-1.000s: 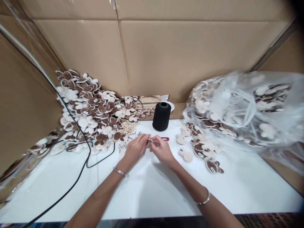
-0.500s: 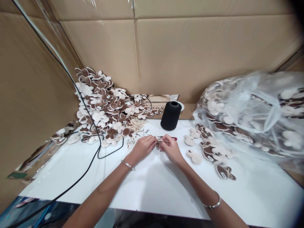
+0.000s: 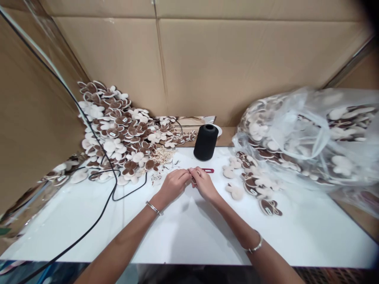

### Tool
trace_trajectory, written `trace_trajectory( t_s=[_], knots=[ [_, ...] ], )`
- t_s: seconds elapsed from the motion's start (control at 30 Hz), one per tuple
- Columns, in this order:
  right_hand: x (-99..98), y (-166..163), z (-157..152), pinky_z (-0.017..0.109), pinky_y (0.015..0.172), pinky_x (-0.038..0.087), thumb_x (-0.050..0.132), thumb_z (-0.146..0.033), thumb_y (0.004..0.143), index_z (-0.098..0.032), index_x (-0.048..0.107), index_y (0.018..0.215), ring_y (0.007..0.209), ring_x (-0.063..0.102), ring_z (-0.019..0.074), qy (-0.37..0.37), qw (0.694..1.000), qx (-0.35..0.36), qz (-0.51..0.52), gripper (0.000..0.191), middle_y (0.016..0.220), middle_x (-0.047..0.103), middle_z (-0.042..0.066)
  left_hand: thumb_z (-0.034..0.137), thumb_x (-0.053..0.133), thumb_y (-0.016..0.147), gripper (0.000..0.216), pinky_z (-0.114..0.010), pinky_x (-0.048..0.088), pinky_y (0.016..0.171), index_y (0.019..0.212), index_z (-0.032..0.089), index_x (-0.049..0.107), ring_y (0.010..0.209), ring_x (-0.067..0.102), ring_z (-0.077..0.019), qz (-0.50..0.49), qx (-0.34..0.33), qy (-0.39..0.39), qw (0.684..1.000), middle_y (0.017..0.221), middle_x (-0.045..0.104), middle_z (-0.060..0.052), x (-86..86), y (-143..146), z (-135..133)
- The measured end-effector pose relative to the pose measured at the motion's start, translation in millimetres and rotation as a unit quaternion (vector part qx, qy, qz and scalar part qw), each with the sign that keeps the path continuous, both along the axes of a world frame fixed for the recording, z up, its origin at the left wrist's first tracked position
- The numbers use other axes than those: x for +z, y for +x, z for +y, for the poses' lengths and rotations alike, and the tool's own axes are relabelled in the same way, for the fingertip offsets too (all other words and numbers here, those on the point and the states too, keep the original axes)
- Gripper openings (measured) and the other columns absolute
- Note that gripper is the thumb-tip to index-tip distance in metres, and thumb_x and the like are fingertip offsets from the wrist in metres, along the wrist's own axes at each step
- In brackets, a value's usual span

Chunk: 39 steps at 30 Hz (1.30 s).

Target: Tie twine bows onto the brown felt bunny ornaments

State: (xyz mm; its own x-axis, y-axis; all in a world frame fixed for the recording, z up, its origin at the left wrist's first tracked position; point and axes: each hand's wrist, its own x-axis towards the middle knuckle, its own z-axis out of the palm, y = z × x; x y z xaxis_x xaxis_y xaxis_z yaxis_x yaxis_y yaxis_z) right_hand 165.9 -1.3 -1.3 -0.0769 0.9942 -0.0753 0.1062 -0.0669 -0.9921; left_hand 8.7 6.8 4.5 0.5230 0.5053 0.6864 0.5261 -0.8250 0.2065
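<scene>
My left hand (image 3: 174,184) and my right hand (image 3: 204,184) meet over the middle of the white table, fingers pinched together. Between them is a small brown bunny-shaped plush piece (image 3: 194,181), mostly covered by my fingers. Both hands grip it; finer details are too small to make out. Just beyond my right hand lies a red-handled tool (image 3: 208,170), its other end hidden behind the hand. A black cone of thread (image 3: 205,142) stands upright behind it. To the right, several finished-looking bunny pieces (image 3: 270,207) with string bows lie on the table.
A tall heap of brown and white bunny pieces (image 3: 118,126) leans at the back left, with loose cream string bits (image 3: 163,155) beside it. A black cable (image 3: 102,213) crosses the left side. A clear plastic bag (image 3: 308,136) of pieces sits at right. Cardboard walls (image 3: 207,59) surround the table.
My hands have drawn closer together, and the fingers now cover more of the brown piece. The whole view has shifted slightly, so things appear further left.
</scene>
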Motion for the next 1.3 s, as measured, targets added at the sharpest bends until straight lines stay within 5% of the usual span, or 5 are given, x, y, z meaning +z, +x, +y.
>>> trace_trajectory(
  t_s=[0.2,0.7,0.97,1.17,1.3],
  knots=[
    [3.4,9,4,0.022,0.041,0.019,0.049,-0.062,0.086,-0.018,0.050,0.069,0.041,0.033,0.0070,-0.071,0.986,0.117,0.094,0.048,0.050,0.048,-0.004,0.008,0.045,0.092,0.020,-0.031,0.055,0.072,0.097,0.017,0.062,0.081,0.067,-0.0176,0.011,-0.007,0.066,0.998,0.091,0.072,-0.008,4.2,-3,1],
    [4.7,-15,-3,0.017,0.037,0.011,0.061,-0.036,0.088,-0.019,0.042,0.072,0.036,0.012,0.0029,-0.252,0.843,0.093,0.466,0.030,0.046,0.028,-0.012,0.009,0.044,0.093,0.018,-0.030,0.056,0.077,0.092,0.018,0.059,0.085,0.069,-0.0169,-0.106,0.056,0.026,0.992,0.090,0.072,-0.006,-16.1,7,5],
    [-1.6,-6,-2,0.021,0.043,0.027,0.051,-0.054,0.090,-0.021,0.045,0.074,0.041,0.037,0.0087,0.002,0.993,-0.020,0.117,0.037,0.049,0.046,-0.007,0.023,0.048,0.096,0.008,-0.035,0.050,0.086,0.099,0.020,0.055,0.097,0.063,-0.0197,-0.092,0.066,-0.099,0.989,0.100,0.065,-0.008,-1.2,5,2],
    [4.4,-3,-10,0.025,0.060,0.038,0.036,-0.042,0.098,-0.023,0.048,0.081,0.056,0.054,0.0156,0.117,0.987,-0.042,-0.100,0.028,0.059,0.055,-0.003,0.042,0.053,0.092,0.027,-0.031,0.041,0.066,0.079,0.021,0.042,0.069,0.048,-0.0172,-0.059,0.161,-0.153,0.973,0.074,0.049,0.000,7.0,6,-5],
    [6.4,-4,-12,0.026,0.059,0.034,0.036,-0.036,0.097,-0.024,0.051,0.089,0.061,0.055,0.0183,0.137,0.976,-0.054,-0.158,0.021,0.070,0.059,0.001,0.046,0.056,0.090,0.034,-0.032,0.035,0.063,0.073,0.022,0.040,0.064,0.043,-0.0171,-0.030,0.177,-0.066,0.982,0.068,0.046,0.000,8.5,8,-8]
  ],
)
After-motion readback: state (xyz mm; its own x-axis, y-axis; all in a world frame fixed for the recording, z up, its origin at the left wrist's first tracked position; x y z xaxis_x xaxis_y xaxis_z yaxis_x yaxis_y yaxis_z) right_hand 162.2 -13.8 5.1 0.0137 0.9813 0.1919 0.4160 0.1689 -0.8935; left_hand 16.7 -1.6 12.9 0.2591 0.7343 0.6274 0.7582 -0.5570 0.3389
